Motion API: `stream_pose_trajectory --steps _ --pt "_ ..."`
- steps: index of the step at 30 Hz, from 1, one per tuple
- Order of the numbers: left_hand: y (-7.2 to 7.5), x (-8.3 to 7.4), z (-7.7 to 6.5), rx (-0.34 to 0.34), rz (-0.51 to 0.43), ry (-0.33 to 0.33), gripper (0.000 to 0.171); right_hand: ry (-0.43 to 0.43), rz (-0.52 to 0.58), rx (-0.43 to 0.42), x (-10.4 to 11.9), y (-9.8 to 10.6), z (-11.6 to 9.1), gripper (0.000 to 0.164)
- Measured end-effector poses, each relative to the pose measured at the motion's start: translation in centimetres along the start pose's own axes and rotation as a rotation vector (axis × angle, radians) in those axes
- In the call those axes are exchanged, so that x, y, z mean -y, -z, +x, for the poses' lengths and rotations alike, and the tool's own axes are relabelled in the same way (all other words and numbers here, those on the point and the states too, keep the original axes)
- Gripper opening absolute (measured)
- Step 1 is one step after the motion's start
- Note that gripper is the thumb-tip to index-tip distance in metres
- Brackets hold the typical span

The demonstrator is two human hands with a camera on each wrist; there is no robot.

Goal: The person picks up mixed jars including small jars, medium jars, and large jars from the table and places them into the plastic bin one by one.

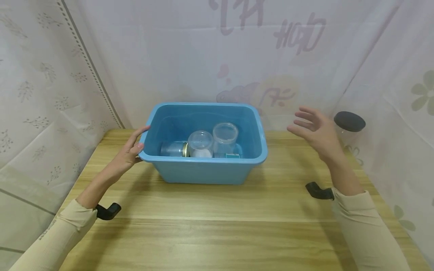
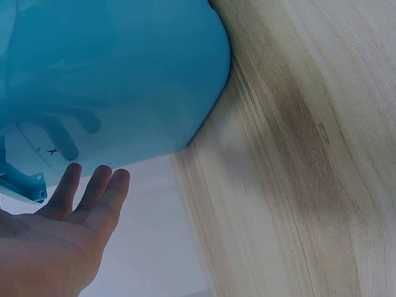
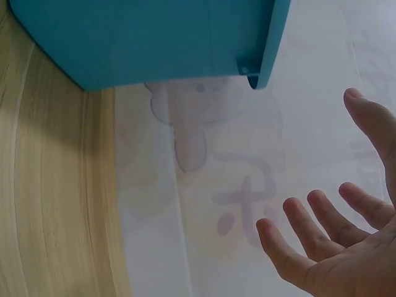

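left hand on the left rim of blue tub, fingers straight, gripping nothing. right hand open in air beside it, fingers spread, empty. three clear jars inside.

Two bare hands, left hand and right hand; no rings or gloves visible. Both forearms in close-fitting beige long sleeves, left sleeve, right sleeve, cuffs ending short of the wrists. A black curved camera mount sits at the left cuff; a matching black mount at the right.
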State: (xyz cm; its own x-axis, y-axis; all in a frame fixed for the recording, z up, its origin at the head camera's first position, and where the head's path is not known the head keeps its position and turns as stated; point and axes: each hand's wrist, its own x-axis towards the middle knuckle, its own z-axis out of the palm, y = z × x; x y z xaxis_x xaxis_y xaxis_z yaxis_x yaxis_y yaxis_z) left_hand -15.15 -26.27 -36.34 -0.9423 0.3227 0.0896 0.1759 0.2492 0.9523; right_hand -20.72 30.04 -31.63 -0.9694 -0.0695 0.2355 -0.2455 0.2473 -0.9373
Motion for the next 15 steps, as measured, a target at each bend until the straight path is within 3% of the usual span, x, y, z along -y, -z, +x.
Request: stream_pose_trajectory --steps 6,15 --pt "0.0 0.0 0.1 -0.001 0.01 -0.001 0.055 -0.018 0.062 -0.06 -0.7 1.2 -0.5 0.071" --pt "0.0 0.1 0.1 0.007 -0.024 -0.008 0.055 -0.098 0.019 -0.14 -1.9 3.6 -1.1 0.074"
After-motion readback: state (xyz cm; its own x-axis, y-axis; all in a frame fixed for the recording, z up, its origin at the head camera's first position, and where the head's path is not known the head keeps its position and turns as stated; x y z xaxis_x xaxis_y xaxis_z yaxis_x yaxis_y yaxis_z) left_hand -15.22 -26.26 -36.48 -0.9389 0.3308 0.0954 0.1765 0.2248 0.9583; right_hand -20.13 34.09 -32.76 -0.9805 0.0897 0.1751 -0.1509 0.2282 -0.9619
